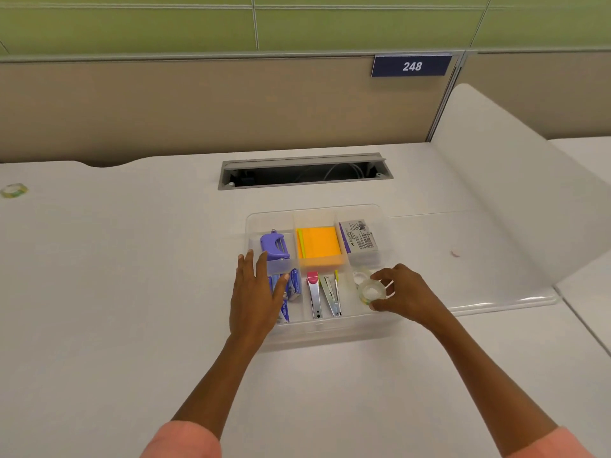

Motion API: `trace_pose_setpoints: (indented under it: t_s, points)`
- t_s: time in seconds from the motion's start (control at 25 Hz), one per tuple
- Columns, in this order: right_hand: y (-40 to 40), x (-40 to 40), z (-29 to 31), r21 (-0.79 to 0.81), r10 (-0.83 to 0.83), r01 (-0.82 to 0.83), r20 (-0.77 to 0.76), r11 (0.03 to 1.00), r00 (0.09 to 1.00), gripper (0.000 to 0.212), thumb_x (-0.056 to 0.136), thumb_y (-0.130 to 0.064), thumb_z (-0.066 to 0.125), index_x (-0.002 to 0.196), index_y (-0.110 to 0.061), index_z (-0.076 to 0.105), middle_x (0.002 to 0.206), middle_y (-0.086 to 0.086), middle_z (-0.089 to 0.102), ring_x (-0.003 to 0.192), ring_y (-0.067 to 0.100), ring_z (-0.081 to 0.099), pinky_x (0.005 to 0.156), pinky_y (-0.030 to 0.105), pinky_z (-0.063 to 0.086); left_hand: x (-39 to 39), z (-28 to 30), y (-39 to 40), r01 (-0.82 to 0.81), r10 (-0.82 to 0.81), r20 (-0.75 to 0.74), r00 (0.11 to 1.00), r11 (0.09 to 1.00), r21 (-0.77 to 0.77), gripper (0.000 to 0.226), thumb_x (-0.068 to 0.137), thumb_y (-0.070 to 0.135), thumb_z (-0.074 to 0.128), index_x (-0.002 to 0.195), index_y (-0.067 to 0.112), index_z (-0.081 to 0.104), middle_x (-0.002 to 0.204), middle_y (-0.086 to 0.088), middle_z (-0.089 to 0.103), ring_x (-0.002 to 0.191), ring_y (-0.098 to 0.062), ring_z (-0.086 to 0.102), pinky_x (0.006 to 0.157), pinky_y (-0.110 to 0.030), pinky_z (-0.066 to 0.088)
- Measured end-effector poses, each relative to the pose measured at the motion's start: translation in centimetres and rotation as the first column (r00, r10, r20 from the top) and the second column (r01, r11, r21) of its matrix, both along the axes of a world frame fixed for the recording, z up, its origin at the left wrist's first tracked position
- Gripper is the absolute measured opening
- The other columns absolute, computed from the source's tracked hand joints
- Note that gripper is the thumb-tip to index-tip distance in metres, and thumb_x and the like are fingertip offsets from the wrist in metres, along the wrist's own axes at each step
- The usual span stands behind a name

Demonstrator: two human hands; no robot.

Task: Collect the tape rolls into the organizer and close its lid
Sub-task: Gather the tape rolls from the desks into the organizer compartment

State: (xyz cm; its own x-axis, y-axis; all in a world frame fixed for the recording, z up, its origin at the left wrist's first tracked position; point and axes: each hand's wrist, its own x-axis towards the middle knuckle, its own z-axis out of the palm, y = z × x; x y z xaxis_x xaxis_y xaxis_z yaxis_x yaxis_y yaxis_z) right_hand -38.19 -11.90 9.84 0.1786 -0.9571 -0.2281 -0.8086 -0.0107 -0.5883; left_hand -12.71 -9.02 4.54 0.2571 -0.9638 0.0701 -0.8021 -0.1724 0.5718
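Holding a clear, glossy tape roll (372,291) pinched between thumb and fingers, the right hand (401,290) hovered over the 4 o'clock compartment of the clear plastic divided organizer (317,332), where another clear roll (359,277) already lay. Released tilted, it could catch the rim and roll off. The left hand (256,292), spread flat and grasping nothing, steadied the 9 o'clock edge. A green-edged roll (14,190) waited far at 10 o'clock.

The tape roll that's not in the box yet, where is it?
In the head view, that tape roll lies alone on the desk at the far left edge, well away from the organizer.
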Motion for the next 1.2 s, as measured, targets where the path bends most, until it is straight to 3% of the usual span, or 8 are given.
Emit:
trace_pose_setpoints:
  t_s: [0.16,0.28,0.52,0.68,0.88,1.04,1.2]
  points:
    - [-0.6,-0.1,0.1,0.133,0.024,-0.024,0.003,0.991,1.0,0.052,0.062,-0.016,0.083,0.11,-0.009,0.063,0.097,0.008,0.061,0.083,0.021,0.056,0.072,0.027,0.041,0.1,-0.3,-0.1,-0.01,0.011,0.029,1.0,1.0,-0.007,0.063,0.089,0.044,0.045,0.141,0.019,0.02,0.156,-0.008,0.014,0.144,-0.024,0.008,0.112,-0.043,0.024]
    - [-1.2,-0.2,0.2,0.2,0.033,-0.034,0.007,0.979,0.999,0.053,0.061,-0.011,0.084,0.109,-0.006,0.063,0.099,0.012,0.062,0.079,0.022,0.056,0.071,0.029,0.047,0.0,-0.4,-0.2,-0.016,0.016,0.043,0.999,1.0,-0.002,0.064,0.088,0.044,0.045,0.141,0.019,0.021,0.155,-0.008,0.015,0.144,-0.025,0.009,0.112,-0.044,0.025]
    - [-2.0,0.1,-0.1,0.276,0.058,-0.037,-0.069,0.96,0.996,0.046,0.062,-0.006,0.081,0.104,-0.005,0.061,0.091,0.009,0.057,0.059,0.014,0.053,0.051,0.018,0.043,-0.2,-0.2,-0.1,-0.023,0.023,0.04,0.999,1.0,0.0,0.065,0.088,0.044,0.046,0.141,0.018,0.021,0.155,-0.008,0.014,0.144,-0.026,0.009,0.112,-0.045,0.024]
    - [-2.5,0.4,0.0,0.309,0.085,-0.043,-0.122,0.95,0.989,0.046,0.063,-0.005,0.081,0.104,-0.005,0.06,0.087,0.009,0.058,0.055,0.012,0.054,0.049,0.017,0.042,-0.2,-0.1,-0.1,-0.028,0.028,0.03,0.999,1.0,0.0,0.064,0.088,0.044,0.045,0.141,0.018,0.021,0.156,-0.008,0.014,0.144,-0.025,0.008,0.113,-0.044,0.023]
    - [-2.6,0.9,0.1,0.306,0.129,-0.063,-0.201,0.95,0.971,0.043,0.065,-0.01,0.081,0.103,-0.006,0.063,0.093,0.008,0.054,0.081,0.021,0.053,0.068,0.024,0.042,-0.2,-0.1,-0.1,-0.033,0.033,0.033,0.999,0.999,-0.001,0.063,0.088,0.045,0.044,0.141,0.019,0.021,0.155,-0.008,0.014,0.144,-0.024,0.008,0.112,-0.043,0.023]
    - [-2.7,0.8,0.1,0.32,0.129,-0.062,-0.192,0.945,0.973,0.042,0.065,-0.01,0.08,0.103,-0.005,0.065,0.097,0.013,0.062,0.075,0.02,0.057,0.052,0.016,0.037,-0.2,-0.1,-0.2,-0.034,0.034,0.028,0.999,0.999,-0.005,0.063,0.088,0.045,0.043,0.141,0.019,0.021,0.155,-0.008,0.014,0.144,-0.024,0.008,0.112,-0.043,0.023]
    - [-2.9,0.7,-0.2,0.309,0.123,-0.064,-0.177,0.949,0.977,0.039,0.066,-0.006,0.079,0.102,-0.001,0.065,0.086,0.012,0.064,0.056,0.012,0.056,0.053,0.015,0.04,-0.2,-0.1,-0.1,-0.029,0.029,0.021,0.999,1.0,-0.005,0.062,0.089,0.044,0.042,0.141,0.019,0.021,0.156,-0.007,0.014,0.144,-0.023,0.007,0.113,-0.043,0.024]
